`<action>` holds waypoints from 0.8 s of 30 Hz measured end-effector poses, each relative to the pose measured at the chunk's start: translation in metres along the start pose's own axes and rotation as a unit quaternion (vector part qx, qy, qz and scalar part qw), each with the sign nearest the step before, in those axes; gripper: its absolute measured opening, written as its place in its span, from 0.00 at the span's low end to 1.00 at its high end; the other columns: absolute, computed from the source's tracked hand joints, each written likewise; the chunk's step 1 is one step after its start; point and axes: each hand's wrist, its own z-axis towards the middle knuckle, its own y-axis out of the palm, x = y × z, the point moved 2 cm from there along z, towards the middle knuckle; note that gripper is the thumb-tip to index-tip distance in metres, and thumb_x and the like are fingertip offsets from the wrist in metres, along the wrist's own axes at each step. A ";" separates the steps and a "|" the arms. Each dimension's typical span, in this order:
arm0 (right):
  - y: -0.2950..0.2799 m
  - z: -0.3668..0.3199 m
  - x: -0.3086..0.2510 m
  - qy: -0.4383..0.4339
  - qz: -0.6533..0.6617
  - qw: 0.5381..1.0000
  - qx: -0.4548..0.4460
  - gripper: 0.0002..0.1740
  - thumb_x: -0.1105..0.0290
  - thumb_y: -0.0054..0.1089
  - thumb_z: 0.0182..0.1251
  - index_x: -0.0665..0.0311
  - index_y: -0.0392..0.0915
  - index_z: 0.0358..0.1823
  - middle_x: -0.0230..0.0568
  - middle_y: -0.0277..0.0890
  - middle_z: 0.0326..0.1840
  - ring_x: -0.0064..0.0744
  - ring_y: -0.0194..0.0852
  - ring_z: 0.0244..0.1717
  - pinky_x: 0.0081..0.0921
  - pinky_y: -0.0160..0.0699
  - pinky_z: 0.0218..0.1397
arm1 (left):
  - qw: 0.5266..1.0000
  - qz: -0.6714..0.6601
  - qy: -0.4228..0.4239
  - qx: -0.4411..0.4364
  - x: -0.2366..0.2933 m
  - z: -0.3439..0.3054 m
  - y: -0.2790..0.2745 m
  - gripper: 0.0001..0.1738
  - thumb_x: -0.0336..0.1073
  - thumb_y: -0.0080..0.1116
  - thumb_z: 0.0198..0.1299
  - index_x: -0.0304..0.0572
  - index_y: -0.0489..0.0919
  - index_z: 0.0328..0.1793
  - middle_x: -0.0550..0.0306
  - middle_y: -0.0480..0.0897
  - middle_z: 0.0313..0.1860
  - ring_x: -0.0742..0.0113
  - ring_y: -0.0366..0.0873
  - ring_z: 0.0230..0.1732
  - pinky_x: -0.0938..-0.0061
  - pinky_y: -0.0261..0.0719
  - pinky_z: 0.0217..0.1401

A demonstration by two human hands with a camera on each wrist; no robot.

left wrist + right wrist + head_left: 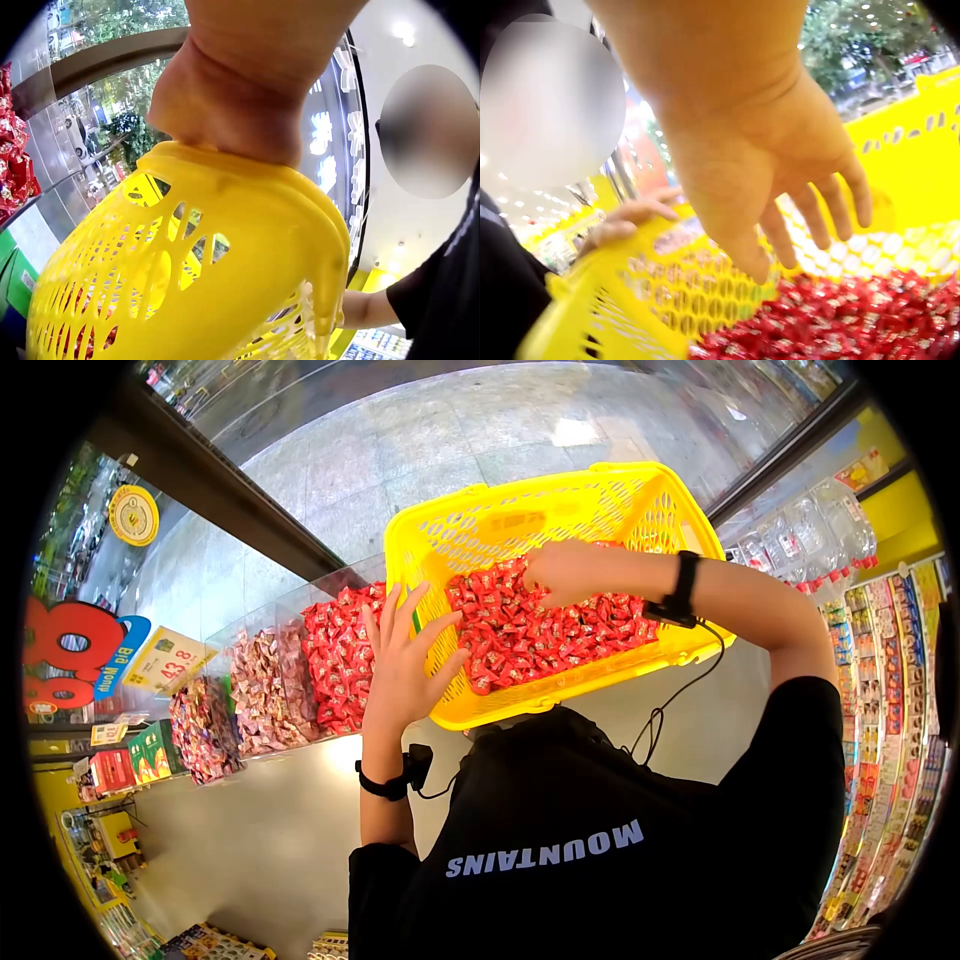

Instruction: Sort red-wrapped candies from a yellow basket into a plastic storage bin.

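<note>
A yellow plastic basket with a perforated wall holds many red-wrapped candies. My left hand rests on the basket's left rim with its fingers spread. In the left wrist view, the heel of the left hand lies over the rim. Inside the basket, my right hand is over the candies near the far wall. The right wrist view shows the right hand palm side on, its fingers pointing down just above the candies, with nothing between them.
Clear bins of red candies and brown-wrapped sweets stand left of the basket. Beyond the basket a window faces the pavement. Plastic bottles stand at the right, above shelves of packets. A camera cable hangs from the right wrist.
</note>
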 end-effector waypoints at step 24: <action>-0.049 -0.051 -0.130 -0.186 0.265 0.930 0.172 0.19 0.59 0.55 0.85 0.69 0.85 0.50 0.55 0.74 0.67 0.55 0.77 0.67 0.45 0.76 0.72 | 0.976 -0.037 0.134 0.171 0.010 -0.009 -0.019 0.27 0.43 0.84 0.47 0.63 0.90 0.56 0.60 0.81 0.70 0.44 0.70 0.78 0.29 0.50 0.87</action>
